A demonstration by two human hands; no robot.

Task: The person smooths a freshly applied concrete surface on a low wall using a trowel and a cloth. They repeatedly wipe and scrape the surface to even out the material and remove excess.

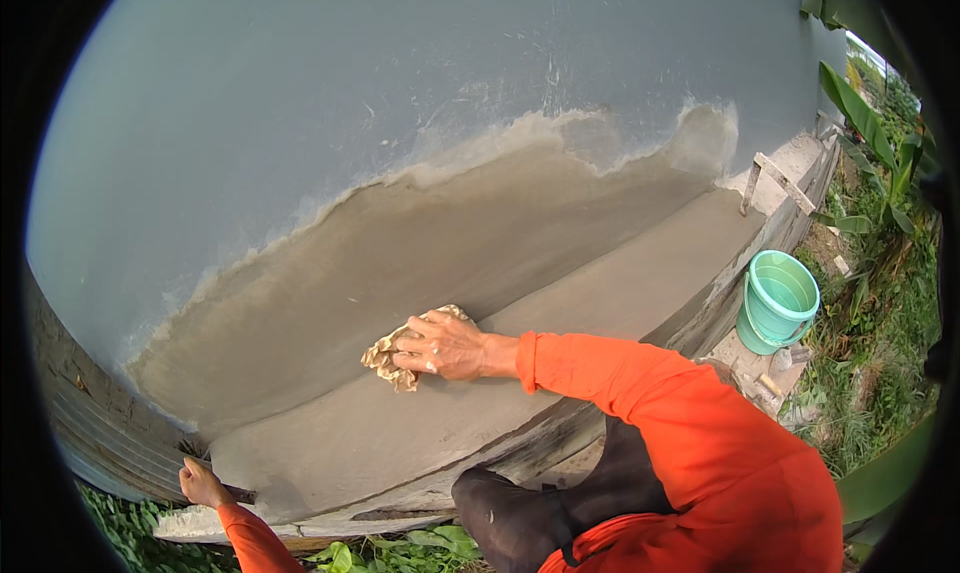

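Observation:
My right hand point(447, 347) is closed on a crumpled tan wad point(380, 359) that looks like paper, and presses it where the grey ledge point(590, 318) meets the wall. Pale smears mark the fingers. Behind the wad rises a patch of fresh-looking brown-grey plaster point(470, 223) with a ragged upper edge against the grey-blue painted wall point(300, 83). At the ledge's left end, my left hand point(203, 483) is curled shut beside a dark, narrow piece point(240, 494). What its fingers grip is hidden.
A mint-green bucket point(757, 331) stands at the right, below the ledge, near a wooden-handled tool point(769, 385). A small wooden frame point(783, 185) rests at the ledge's far right end. Corrugated sheeting point(110, 438) borders the left; plants point(880, 163) grow along the right.

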